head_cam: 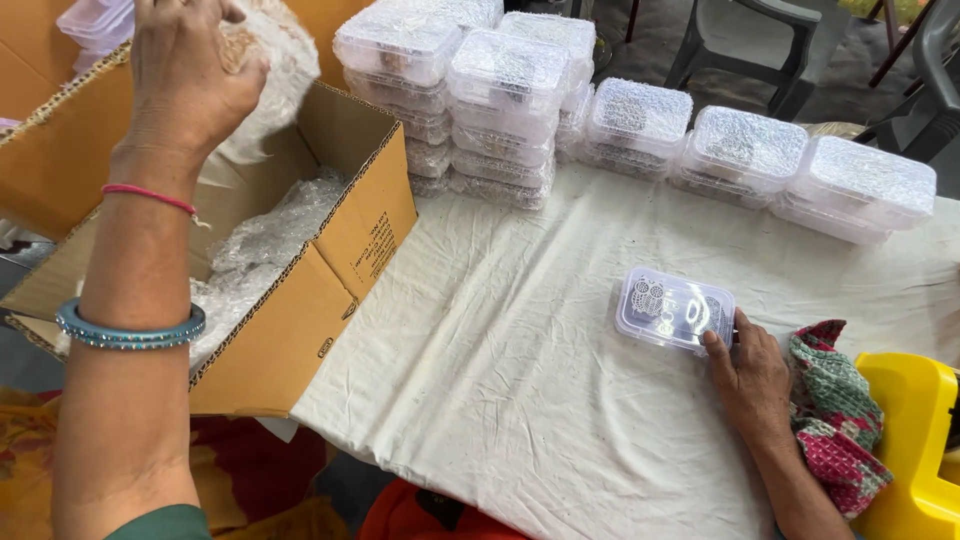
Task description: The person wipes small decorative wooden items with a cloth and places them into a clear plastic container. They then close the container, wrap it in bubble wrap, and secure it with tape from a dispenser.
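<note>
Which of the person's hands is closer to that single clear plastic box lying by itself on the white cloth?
The right hand. Its fingers touch the clear plastic box's near edge on the white cloth. The left hand is far off, raised over the open cardboard box, holding a bubble-wrapped bundle.

stacks of clear lidded plastic boxes (520, 90) stand in rows at the far edge of a creased white cloth (520, 400), with grey plastic chairs (750, 40) behind them, a crocheted red-and-green rag (835, 410) and a yellow plastic object (915, 440) at right.
</note>
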